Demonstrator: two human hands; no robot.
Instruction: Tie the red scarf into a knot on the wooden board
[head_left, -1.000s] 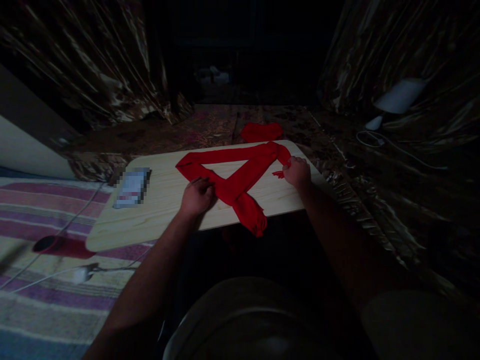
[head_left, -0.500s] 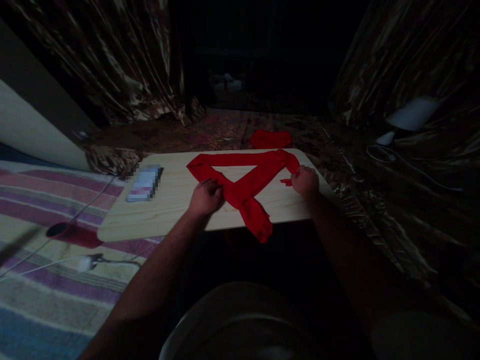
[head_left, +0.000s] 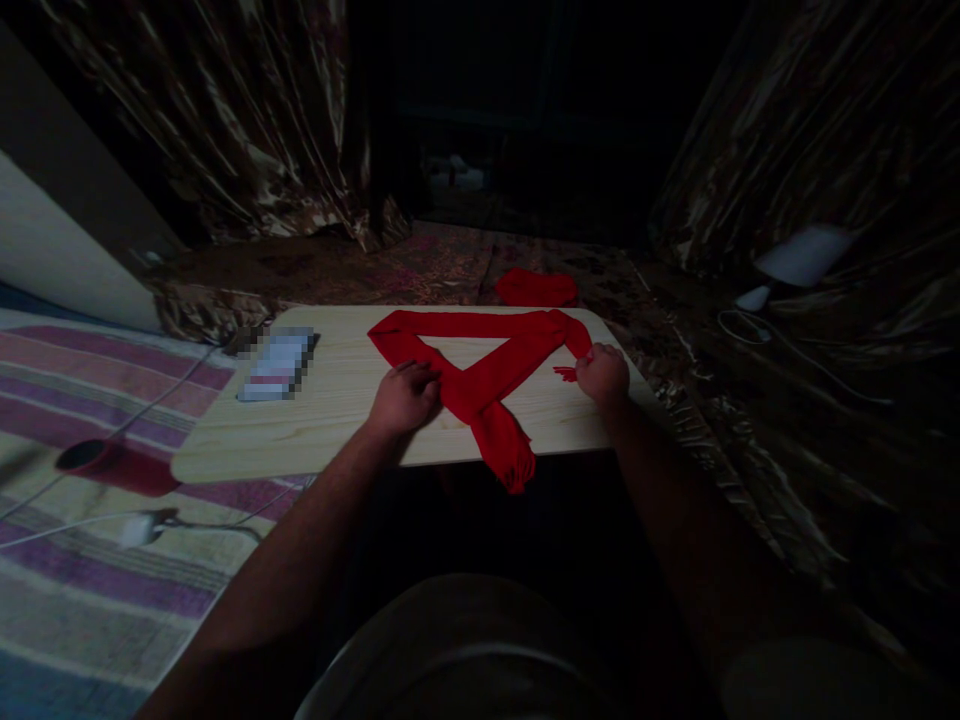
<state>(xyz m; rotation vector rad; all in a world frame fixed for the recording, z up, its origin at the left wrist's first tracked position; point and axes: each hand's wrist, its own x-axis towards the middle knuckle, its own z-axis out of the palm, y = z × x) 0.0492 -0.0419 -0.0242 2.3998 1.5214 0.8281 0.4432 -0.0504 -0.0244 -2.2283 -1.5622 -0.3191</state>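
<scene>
A long red scarf (head_left: 480, 340) lies on a pale wooden board (head_left: 330, 415), folded into a triangle with its two strips crossing near the front edge. One fringed end hangs over that edge. My left hand (head_left: 403, 398) rests closed on the scarf just left of the crossing. My right hand (head_left: 602, 375) is curled around the scarf's other fringed end at the triangle's right corner.
A small flat packet (head_left: 276, 363) lies on the board's left part. A second red cloth (head_left: 537, 288) sits beyond the board. A striped rug (head_left: 82, 400) with white cables and a dark red object (head_left: 105, 465) lies left. Shiny brown curtains hang behind; a white device (head_left: 799, 258) sits right.
The camera view has shifted a little. Both hands stay on the scarf; the triangle looks slightly narrower, with my right hand drawn a bit inward.
</scene>
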